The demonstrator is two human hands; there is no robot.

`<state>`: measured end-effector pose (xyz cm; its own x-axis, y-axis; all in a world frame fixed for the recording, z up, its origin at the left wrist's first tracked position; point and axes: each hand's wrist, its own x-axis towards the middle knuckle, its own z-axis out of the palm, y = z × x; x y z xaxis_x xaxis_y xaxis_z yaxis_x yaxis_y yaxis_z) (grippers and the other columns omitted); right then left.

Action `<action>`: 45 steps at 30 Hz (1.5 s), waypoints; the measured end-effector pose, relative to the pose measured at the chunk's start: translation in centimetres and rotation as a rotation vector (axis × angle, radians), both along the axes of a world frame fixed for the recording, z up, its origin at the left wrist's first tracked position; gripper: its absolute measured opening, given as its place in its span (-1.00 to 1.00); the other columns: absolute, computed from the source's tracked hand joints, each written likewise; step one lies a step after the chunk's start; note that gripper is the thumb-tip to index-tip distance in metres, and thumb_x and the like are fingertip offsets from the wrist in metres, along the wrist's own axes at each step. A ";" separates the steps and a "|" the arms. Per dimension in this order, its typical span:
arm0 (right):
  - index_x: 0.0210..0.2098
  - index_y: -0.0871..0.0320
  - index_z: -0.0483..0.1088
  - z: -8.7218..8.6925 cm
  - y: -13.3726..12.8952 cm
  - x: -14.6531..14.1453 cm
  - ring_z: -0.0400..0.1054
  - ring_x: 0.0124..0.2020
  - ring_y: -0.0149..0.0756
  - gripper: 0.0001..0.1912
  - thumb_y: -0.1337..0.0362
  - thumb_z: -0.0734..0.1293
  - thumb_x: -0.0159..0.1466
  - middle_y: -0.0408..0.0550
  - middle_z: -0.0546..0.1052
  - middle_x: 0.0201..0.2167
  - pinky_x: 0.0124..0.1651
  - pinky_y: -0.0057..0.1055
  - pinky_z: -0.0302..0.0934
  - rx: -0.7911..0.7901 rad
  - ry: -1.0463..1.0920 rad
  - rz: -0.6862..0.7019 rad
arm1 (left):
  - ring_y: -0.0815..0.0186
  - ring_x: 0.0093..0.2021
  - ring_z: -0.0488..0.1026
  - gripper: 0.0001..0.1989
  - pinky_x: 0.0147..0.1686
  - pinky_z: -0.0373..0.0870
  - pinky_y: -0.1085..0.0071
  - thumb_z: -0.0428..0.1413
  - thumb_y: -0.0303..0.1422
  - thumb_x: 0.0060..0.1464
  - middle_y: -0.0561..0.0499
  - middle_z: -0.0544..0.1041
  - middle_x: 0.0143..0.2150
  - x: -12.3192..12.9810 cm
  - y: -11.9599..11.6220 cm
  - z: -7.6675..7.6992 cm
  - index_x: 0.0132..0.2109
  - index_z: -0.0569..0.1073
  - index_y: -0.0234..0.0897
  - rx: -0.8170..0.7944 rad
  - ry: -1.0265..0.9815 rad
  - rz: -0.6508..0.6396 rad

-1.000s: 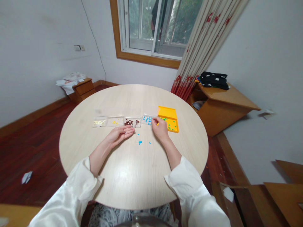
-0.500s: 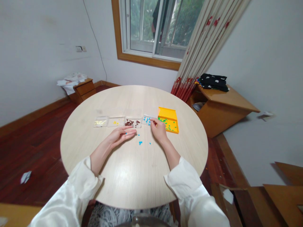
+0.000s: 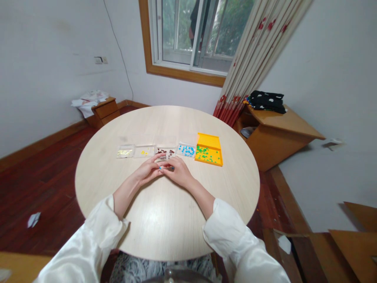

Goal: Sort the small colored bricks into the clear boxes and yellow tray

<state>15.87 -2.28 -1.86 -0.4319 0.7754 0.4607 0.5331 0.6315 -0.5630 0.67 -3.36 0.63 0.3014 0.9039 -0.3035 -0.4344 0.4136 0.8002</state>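
My left hand (image 3: 148,170) lies palm up near the table's middle, with a small blue piece (image 3: 160,168) at its fingers. Against it, my right hand (image 3: 177,171) has its thumb and fingers pinched at the same blue piece. Just beyond the hands, a clear box (image 3: 157,157) holds brown pieces. Right of it a clear box of blue pieces (image 3: 186,150) stands beside an open yellow box (image 3: 208,139) with green pieces. Clear boxes with pale yellow pieces (image 3: 125,152) and yellow pieces (image 3: 144,153) stand at the left of the row.
The round table (image 3: 165,228) carries all the boxes. Behind it are a window and a curtain (image 3: 235,78). A wooden cabinet (image 3: 273,137) with dark cloth (image 3: 266,102) stands at the right, and a small drawer unit (image 3: 106,112) at the back left.
My right hand has moved left from the blue-piece box to my left hand's fingers. The loose blue pieces on the table near my right hand are no longer seen there.
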 end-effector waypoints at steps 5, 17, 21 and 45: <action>-0.28 0.16 0.50 -0.1 0.0 0.0 0.28 -0.32 -0.33 -0.86 0.37 0.38 0.13 -0.09 0.48 -0.42 -0.17 -0.37 0.14 0.013 0.014 0.047 | 0.34 -0.33 0.52 -0.33 -0.37 0.44 0.52 -0.01 -0.77 -0.25 -0.12 0.54 -0.20 -0.1 0.1 -0.5 0.08 0.30 -0.33 0.016 0.000 -0.020; -0.30 0.11 0.49 0.0 0.5 0.7 0.31 -0.29 -0.30 -0.83 0.41 0.29 0.18 -0.09 0.50 -0.40 -0.14 -0.35 0.16 0.069 0.017 0.038 | 0.25 -0.18 0.51 -0.45 -0.13 0.44 0.38 -0.06 -0.74 -0.39 -0.15 0.54 -0.19 -0.8 1.1 -1.6 -0.15 0.41 -0.38 0.023 -0.070 -0.004; -0.40 0.15 0.47 0.0 2.4 3.5 0.30 -0.32 -0.28 -0.87 0.37 0.27 0.19 -0.07 0.48 -0.46 -0.16 -0.34 0.13 0.113 0.070 -0.241 | 0.24 -0.24 0.53 -0.62 -0.08 0.44 0.32 -0.04 -0.72 -0.39 -0.14 0.54 -0.33 -1.2 1.6 -1.8 -0.32 0.43 -0.42 0.005 -0.049 0.100; -0.39 0.16 0.52 -1.6 2.9 3.5 0.33 -0.34 -0.33 -0.94 0.38 0.38 0.12 -0.08 0.52 -0.45 -0.17 -0.37 0.14 -0.049 -0.167 0.115 | 0.43 -0.55 0.41 -0.81 -0.47 0.38 0.52 0.06 -0.69 -0.35 0.05 0.43 -0.56 -1.2 1.7 -2.0 -0.47 0.42 -0.43 0.069 0.006 0.124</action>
